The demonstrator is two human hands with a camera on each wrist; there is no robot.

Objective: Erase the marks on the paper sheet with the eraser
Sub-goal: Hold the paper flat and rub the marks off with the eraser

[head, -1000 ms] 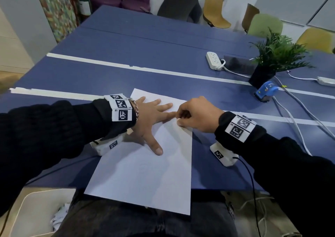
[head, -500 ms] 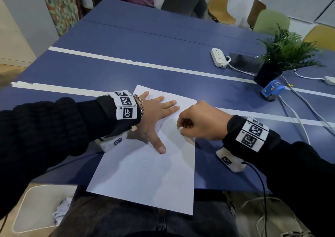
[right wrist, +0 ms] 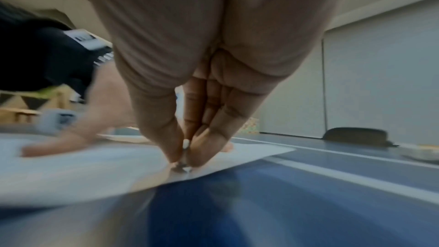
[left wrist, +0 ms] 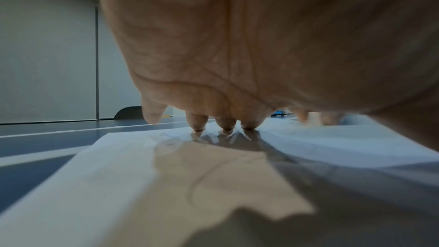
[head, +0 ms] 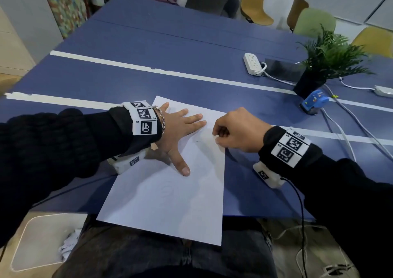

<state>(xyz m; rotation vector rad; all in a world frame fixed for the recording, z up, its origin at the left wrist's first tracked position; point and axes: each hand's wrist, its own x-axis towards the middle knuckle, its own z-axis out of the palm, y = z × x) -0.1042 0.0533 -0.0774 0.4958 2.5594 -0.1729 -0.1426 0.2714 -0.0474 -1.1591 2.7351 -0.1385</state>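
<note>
Blue table (head: 191,50); eraser (right wrist: 186,143) mostly hidden in right hand (head: 238,131).

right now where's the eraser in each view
Head: eraser, a white speck pinched in the right hand, near the paper sheet's right edge.
Left wrist: cannot be made out.
Right wrist: centre, between the fingertips, on the sheet.
Shared landmark: the left hand pressing the sheet.

head view looks down; wrist views skim the shared paper sheet (head: 170,192) closely.
</note>
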